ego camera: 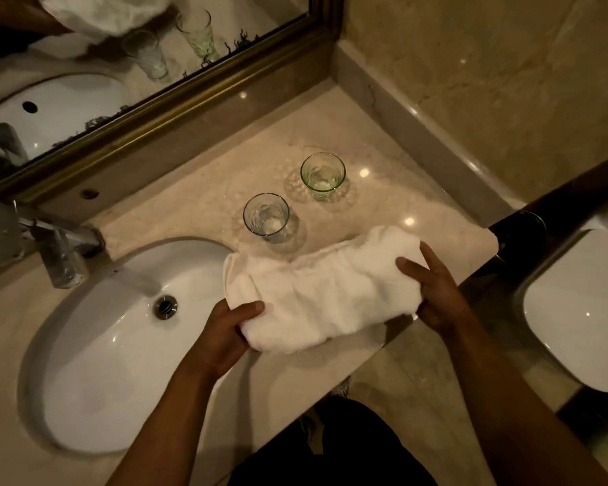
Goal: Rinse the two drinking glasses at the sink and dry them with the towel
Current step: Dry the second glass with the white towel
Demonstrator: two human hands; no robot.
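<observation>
A folded white towel (322,291) lies on the marble counter (204,191) right of the sink (99,349). My left hand (227,333) grips its near left end, thumb on top. My right hand (432,292) holds its right end, fingers spread over the cloth. Two drinking glasses stand upright behind the towel: a clear glass (266,215) close to it and a green-tinted glass (322,175) farther back right. Neither hand touches a glass.
A chrome tap (58,245) stands at the sink's back left, with the drain (165,306) in the basin. A framed mirror (148,110) runs along the back. A marble wall (471,82) bounds the right; a toilet (580,310) sits beyond the counter edge.
</observation>
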